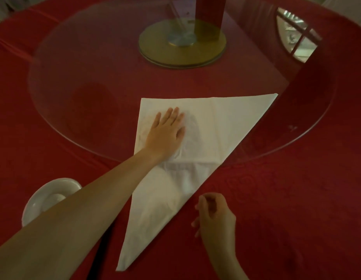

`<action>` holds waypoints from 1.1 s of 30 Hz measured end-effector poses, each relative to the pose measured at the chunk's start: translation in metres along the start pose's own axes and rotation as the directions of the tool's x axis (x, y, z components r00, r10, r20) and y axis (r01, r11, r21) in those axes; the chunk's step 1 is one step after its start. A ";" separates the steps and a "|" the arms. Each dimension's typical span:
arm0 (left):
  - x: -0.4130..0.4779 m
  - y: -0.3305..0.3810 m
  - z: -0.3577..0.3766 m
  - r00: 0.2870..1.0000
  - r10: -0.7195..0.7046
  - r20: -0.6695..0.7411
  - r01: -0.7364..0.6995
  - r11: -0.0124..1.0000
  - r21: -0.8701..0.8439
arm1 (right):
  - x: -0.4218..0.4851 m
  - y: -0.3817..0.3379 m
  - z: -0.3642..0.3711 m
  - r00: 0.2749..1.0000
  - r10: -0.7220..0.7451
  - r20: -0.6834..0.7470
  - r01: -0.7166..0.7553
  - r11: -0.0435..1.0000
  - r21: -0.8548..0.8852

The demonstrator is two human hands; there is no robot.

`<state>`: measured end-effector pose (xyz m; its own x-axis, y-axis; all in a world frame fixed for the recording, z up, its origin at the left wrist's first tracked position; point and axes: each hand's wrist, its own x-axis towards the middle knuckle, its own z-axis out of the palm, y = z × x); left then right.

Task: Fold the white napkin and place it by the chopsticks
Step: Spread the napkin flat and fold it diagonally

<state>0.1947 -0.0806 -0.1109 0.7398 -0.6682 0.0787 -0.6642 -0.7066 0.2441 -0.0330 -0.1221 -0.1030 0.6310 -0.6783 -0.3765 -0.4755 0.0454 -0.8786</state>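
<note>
Evidently the white napkin [216,128] is a thin, soft cloth. It lies as a flat triangle with its far part up on the glass turntable [90,77] and its near point down on the red-covered desk [296,199], and it sags a little over the step at the glass rim. It looks light and limp. It should crease easily and will not hold a shape unless it is pressed, and it would probably slide on the smooth glass if it were pulled without being pinned.

The left hand [165,134] rests flat on the far-left part of the napkin. Its fingers [172,116] are straight and spread, pressing the cloth and gripping nothing. The right hand [215,215] hovers just beside the long diagonal edge, near the lower half. Its fingers [202,201] are loosely curled and appear to hold nothing.

The best places to take hold seem to be the far-right corner or the near tip, pinched through both layers so that they travel together while the flat hand anchors the rest.

A white bowl [54,183] sits to the near left, partly behind the forearm. A dark narrow strip beside the near tip may be the chopsticks, but the arm hides too much to be sure. The gold hub [182,51] of the turntable stands well beyond the napkin.
</note>
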 end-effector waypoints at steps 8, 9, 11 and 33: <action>-0.071 0.009 -0.001 0.983 0.180 0.027 -0.178 0.982 -0.067 | 0.055 -0.025 -0.021 0.786 -0.592 -0.176 0.452 0.745 -0.490; -0.078 0.006 -0.001 0.980 0.197 0.025 -0.195 0.979 -0.055 | 0.061 -0.025 -0.023 0.761 -0.642 -0.093 0.487 0.660 -0.571; -0.088 0.001 -0.003 0.974 0.228 0.001 -0.228 0.972 -0.056 | 0.072 -0.022 -0.029 0.733 -0.679 0.037 0.526 0.531 -0.664; -0.119 -0.011 -0.038 0.955 0.000 -0.298 -0.040 0.991 -0.129 | 0.081 -0.079 -0.069 0.513 -0.835 0.200 0.790 0.368 -0.490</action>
<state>0.1181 0.0150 -0.0861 0.7382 -0.5687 0.3628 -0.6741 -0.6433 0.3630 0.0127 -0.2313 -0.0440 0.8432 -0.2391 0.4815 0.0232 -0.8787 -0.4769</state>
